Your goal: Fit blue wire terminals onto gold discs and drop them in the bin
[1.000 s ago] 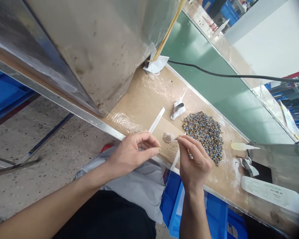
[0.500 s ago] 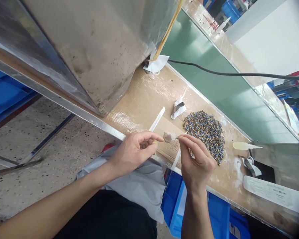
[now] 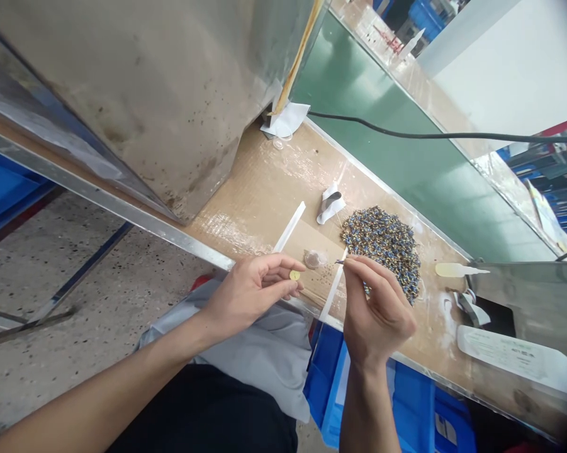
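Note:
Between the thumb and fingers of my left hand (image 3: 257,286) is a small round yellow disc (image 3: 294,275), its flat face towards me. My right hand (image 3: 377,305) pinches a small, thin dark piece (image 3: 340,262) that pokes out leftward past the fingertips; its kind is too small to make out. A small clear round dish (image 3: 314,258) lies on the cardboard-covered bench (image 3: 259,182) between and just beyond my hands. Tiny dark specks are scattered beside it. Beyond my right hand lies a heap of small blue and gold metallic parts (image 3: 382,242).
A crumpled white wrap with a dark strip (image 3: 331,204) lies behind the dish. To the right are a yellowish dropper bottle (image 3: 457,270), a tape roll (image 3: 472,307) and a white bottle (image 3: 514,355). A large metal casing (image 3: 170,94) stands left; blue bins (image 3: 406,402) sit below.
The yellow disc has turned to show its face in my left hand. My right hand, with the thin dark piece, has drawn slightly right, away from the dish. The view has shifted a little.

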